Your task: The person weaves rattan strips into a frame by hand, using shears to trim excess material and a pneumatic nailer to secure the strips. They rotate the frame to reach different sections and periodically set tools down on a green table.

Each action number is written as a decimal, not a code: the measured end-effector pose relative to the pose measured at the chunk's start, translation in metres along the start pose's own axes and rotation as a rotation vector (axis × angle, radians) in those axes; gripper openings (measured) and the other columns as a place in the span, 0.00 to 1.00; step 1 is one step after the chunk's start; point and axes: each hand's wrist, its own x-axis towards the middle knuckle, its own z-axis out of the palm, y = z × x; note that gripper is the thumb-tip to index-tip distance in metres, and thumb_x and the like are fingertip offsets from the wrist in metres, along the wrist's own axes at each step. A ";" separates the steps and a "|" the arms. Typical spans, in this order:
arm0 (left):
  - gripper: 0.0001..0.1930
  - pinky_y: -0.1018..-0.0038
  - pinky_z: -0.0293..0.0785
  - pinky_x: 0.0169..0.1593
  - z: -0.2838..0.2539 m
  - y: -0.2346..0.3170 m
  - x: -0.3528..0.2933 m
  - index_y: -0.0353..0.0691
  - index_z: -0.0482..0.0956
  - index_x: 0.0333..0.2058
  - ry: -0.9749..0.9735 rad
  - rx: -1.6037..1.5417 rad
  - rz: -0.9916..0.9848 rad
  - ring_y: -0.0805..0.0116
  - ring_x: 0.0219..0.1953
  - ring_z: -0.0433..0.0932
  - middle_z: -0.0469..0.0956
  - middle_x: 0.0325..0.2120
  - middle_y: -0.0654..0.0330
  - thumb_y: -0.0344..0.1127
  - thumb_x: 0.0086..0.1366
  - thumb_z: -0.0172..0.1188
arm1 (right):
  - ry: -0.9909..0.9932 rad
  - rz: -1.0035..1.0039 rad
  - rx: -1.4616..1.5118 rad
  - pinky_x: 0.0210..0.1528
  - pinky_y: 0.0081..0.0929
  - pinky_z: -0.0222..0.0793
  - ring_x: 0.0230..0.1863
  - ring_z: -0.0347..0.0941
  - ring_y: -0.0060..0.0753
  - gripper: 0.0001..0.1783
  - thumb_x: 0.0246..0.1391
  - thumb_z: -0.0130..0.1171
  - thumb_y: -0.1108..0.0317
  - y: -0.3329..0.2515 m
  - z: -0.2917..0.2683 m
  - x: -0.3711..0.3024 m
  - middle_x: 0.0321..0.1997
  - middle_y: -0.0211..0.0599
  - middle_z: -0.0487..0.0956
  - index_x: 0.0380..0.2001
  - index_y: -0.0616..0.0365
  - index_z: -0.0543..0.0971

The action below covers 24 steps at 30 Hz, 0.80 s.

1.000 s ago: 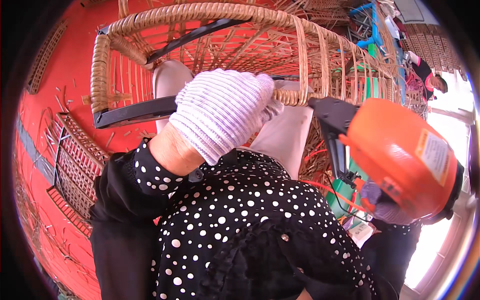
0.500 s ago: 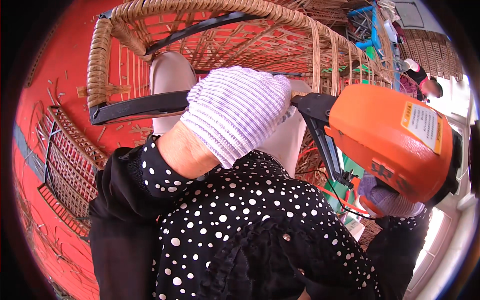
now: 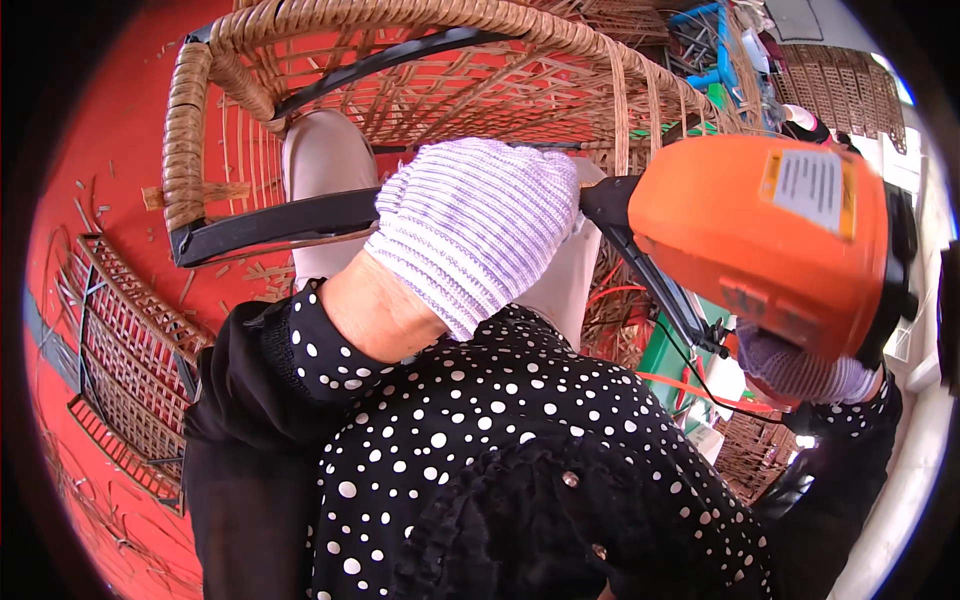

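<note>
A woven rattan frame (image 3: 400,20) with wrapped edges lies across my lap, and a black bar (image 3: 280,222) runs along its near side. My left hand (image 3: 475,230), in a striped white and purple knit glove, is closed around this bar; the fingers are mostly hidden behind the glove's back. In a matching glove, my right hand (image 3: 795,370) grips the handle of an orange staple gun (image 3: 755,240) with a long black magazine. The gun's nose points left and sits right beside my left hand. Its exact contact point on the bar is hidden.
Another woven panel (image 3: 130,360) lies on the red floor (image 3: 110,180) at left, among scattered cane scraps. A blue frame (image 3: 715,45) stands at the back right. A dark cable (image 3: 690,375) hangs below the gun, and part of another person (image 3: 805,122) shows beyond it.
The staple gun's body has swung slightly up and toward the left, its nose still beside my left hand. My right forearm has shifted outward. My left hand keeps its hold.
</note>
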 end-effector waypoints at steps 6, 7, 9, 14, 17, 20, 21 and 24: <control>0.14 0.64 0.72 0.26 -0.004 0.000 -0.003 0.39 0.73 0.30 0.002 -0.021 -0.031 0.56 0.23 0.77 0.75 0.19 0.54 0.46 0.56 0.55 | 0.022 -0.012 0.082 0.31 0.22 0.67 0.33 0.67 0.20 0.24 0.39 0.60 0.67 0.001 0.006 0.003 0.36 0.33 0.71 0.42 0.63 0.68; 0.14 0.64 0.72 0.26 -0.007 0.000 -0.005 0.39 0.73 0.30 0.004 -0.013 -0.041 0.56 0.23 0.77 0.75 0.19 0.54 0.46 0.56 0.55 | 0.023 -0.029 0.103 0.31 0.22 0.67 0.33 0.67 0.20 0.24 0.39 0.60 0.67 0.003 0.008 0.006 0.36 0.33 0.71 0.42 0.63 0.69; 0.15 0.64 0.72 0.26 -0.014 0.002 -0.007 0.39 0.73 0.31 -0.055 0.058 -0.095 0.55 0.24 0.77 0.75 0.20 0.53 0.46 0.56 0.56 | 0.046 -0.056 0.190 0.31 0.22 0.67 0.33 0.67 0.19 0.24 0.39 0.60 0.67 0.007 0.016 0.006 0.36 0.33 0.71 0.42 0.63 0.69; 0.20 0.62 0.71 0.29 -0.019 0.003 -0.002 0.41 0.71 0.37 -0.101 -0.005 -0.102 0.51 0.26 0.77 0.76 0.21 0.52 0.49 0.51 0.61 | 0.265 0.087 0.761 0.31 0.20 0.68 0.28 0.70 0.22 0.23 0.42 0.60 0.71 -0.006 0.051 -0.013 0.27 0.35 0.74 0.44 0.65 0.69; 0.21 0.63 0.71 0.29 -0.015 0.010 0.009 0.41 0.71 0.39 -0.149 -0.027 -0.102 0.52 0.26 0.77 0.76 0.21 0.52 0.48 0.51 0.61 | 0.309 0.216 1.596 0.32 0.23 0.69 0.28 0.71 0.27 0.22 0.41 0.60 0.70 0.113 0.125 -0.028 0.24 0.37 0.73 0.42 0.64 0.69; 0.21 0.64 0.71 0.31 -0.023 0.008 0.008 0.41 0.73 0.38 -0.153 -0.045 -0.151 0.52 0.26 0.77 0.76 0.22 0.52 0.49 0.50 0.63 | 0.630 0.068 1.277 0.26 0.27 0.68 0.20 0.68 0.30 0.16 0.36 0.57 0.69 0.065 0.123 -0.055 0.17 0.36 0.68 0.32 0.64 0.70; 0.21 0.65 0.71 0.31 -0.024 0.009 0.009 0.41 0.74 0.37 -0.131 -0.065 -0.148 0.51 0.26 0.77 0.76 0.22 0.52 0.49 0.49 0.63 | 0.740 0.132 1.420 0.25 0.24 0.66 0.19 0.69 0.29 0.11 0.32 0.57 0.73 0.071 0.134 -0.063 0.15 0.34 0.69 0.25 0.63 0.72; 0.19 0.66 0.70 0.29 -0.030 0.017 0.016 0.36 0.76 0.32 -0.180 -0.015 -0.208 0.50 0.26 0.76 0.75 0.22 0.49 0.47 0.50 0.62 | 0.917 0.253 1.362 0.23 0.27 0.69 0.18 0.65 0.27 0.19 0.41 0.54 0.64 0.112 0.162 -0.072 0.18 0.33 0.67 0.37 0.63 0.68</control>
